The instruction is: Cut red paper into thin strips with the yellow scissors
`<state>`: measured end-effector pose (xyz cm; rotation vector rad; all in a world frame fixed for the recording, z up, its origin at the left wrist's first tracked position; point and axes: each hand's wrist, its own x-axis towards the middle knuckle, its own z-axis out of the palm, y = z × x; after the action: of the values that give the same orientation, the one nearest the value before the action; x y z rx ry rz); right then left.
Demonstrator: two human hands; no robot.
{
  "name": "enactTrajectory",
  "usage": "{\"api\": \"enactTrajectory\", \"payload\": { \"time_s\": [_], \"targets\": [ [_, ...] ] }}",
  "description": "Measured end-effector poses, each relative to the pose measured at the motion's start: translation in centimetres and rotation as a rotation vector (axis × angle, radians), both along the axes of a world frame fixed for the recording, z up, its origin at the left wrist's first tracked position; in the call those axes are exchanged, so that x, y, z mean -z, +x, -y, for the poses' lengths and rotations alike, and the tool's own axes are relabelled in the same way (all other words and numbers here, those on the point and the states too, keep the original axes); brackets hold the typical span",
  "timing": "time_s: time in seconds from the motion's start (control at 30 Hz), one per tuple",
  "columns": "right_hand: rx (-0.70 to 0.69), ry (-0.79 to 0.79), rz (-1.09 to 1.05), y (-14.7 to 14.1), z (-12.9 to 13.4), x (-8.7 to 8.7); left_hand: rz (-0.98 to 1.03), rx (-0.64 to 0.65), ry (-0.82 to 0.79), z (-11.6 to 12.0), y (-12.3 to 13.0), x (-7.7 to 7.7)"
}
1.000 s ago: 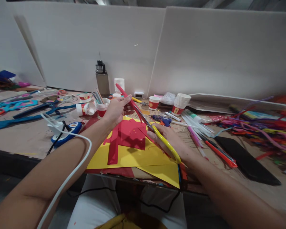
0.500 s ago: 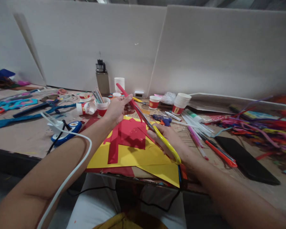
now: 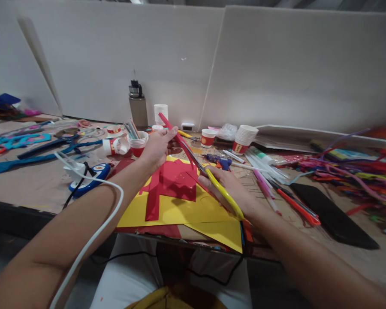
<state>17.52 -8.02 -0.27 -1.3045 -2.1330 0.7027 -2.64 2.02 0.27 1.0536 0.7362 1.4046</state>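
My left hand [image 3: 160, 146] pinches a narrow red paper strip [image 3: 166, 122], held up in a slant above the table. My right hand [image 3: 223, 184] is closed round the yellow handles of a pair of scissors [image 3: 219, 188]. The scissor blades point up and left and lie along the lower part of the strip. Beneath both hands, red paper pieces [image 3: 180, 189] and a wider red strip [image 3: 153, 199] rest on yellow sheets [image 3: 176, 216].
A paper cup with pens [image 3: 138, 148] stands beyond my left forearm, near a blue device [image 3: 94, 178] with a white cable. Stacked cups [image 3: 244, 139], markers, a red cutter [image 3: 299, 206] and a black phone [image 3: 334, 214] lie rightward. A bottle [image 3: 138, 109] stands behind.
My left hand has shifted very slightly left. The lower end of the strip beside the blades hangs a little lower and farther right.
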Motion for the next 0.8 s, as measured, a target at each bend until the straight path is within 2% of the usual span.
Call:
{"api": "enactTrajectory", "payload": {
  "time_s": [0.33, 0.8],
  "targets": [
    [0.053, 0.003, 0.042, -0.17, -0.06, 0.43, 0.017, -0.006, -0.039, 0.55, 0.32, -0.39],
    [0.070, -0.035, -0.006, -0.28, -0.04, 0.55, 0.038, -0.022, -0.035, 0.06, 0.21, -0.05]
  ]
}}
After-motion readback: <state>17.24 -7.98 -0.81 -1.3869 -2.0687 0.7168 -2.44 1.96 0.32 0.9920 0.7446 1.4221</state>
